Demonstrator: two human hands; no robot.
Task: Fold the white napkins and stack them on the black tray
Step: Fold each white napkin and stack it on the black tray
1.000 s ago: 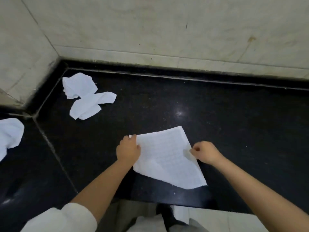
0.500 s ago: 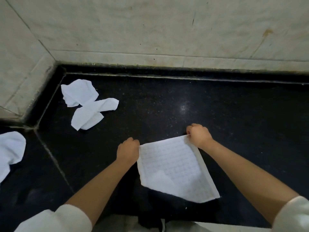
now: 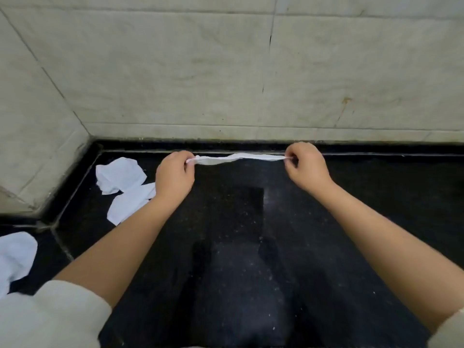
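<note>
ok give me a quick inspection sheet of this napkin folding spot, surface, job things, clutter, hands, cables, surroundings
surface: black speckled counter, glossy, with a seam at the left.
job's things: one white napkin held stretched in the air between both hands; two crumpled napkins overlapping at back left; another napkin at the left edge, cut off by the frame; black tray not in view.
clutter: nothing seen.
grippers: left hand pinches the napkin's left end; right hand pinches its right end.
cables: nothing seen.
surroundings: pale tiled wall behind and at left, meeting in a corner.
</note>
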